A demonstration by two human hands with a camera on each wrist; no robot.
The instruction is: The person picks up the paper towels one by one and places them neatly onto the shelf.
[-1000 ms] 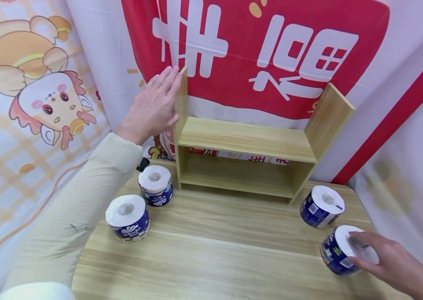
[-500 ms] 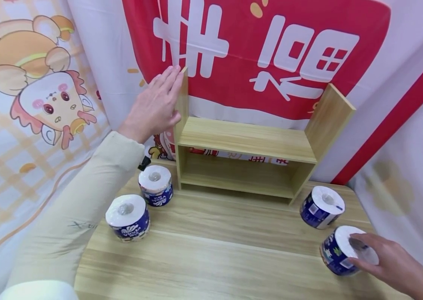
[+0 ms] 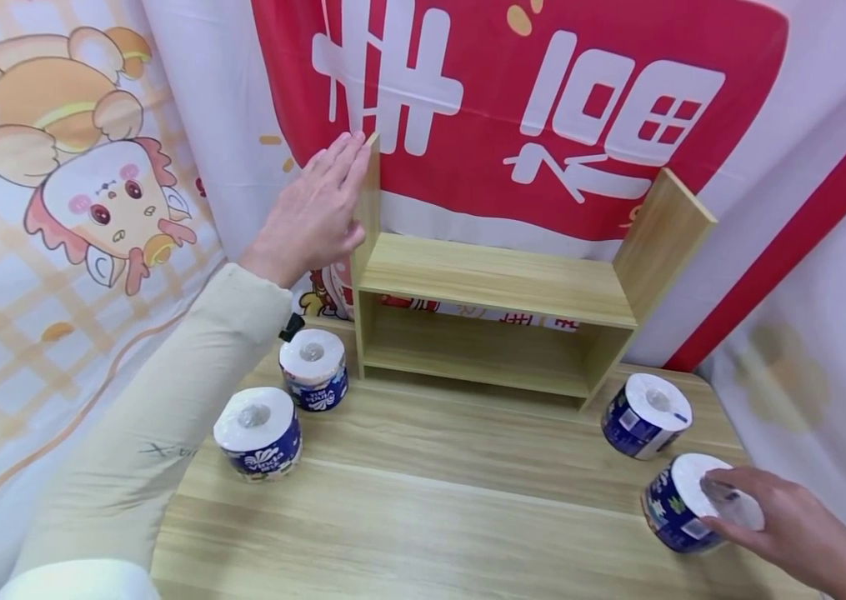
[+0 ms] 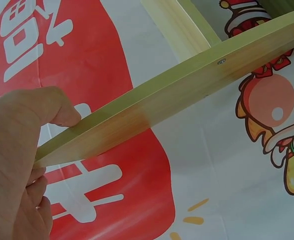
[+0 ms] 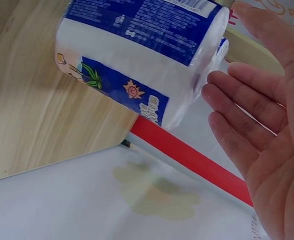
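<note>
In the head view my left hand (image 3: 310,212) holds the top of the left side panel of a small wooden shelf (image 3: 498,275). The left wrist view shows the thumb on one side of the board (image 4: 151,107) and the fingers on the other. My right hand (image 3: 790,521) is at the top of a blue-and-white wrapped toilet roll (image 3: 673,508) standing at the front right. Seen from the right wrist, its fingers are loosely extended by the end of that toilet roll (image 5: 132,55), not wrapped round it; whether the tips touch is hard to tell.
Another toilet roll (image 3: 648,417) stands behind it. Two more, a front one (image 3: 259,437) and a rear one (image 3: 313,375), stand left of the shelf near my left forearm. The wooden table (image 3: 430,517) meets a printed cloth (image 3: 92,208) on the left and a red banner behind.
The head view shifts very slightly. Both hands and the toilet rolls keep essentially the same places.
</note>
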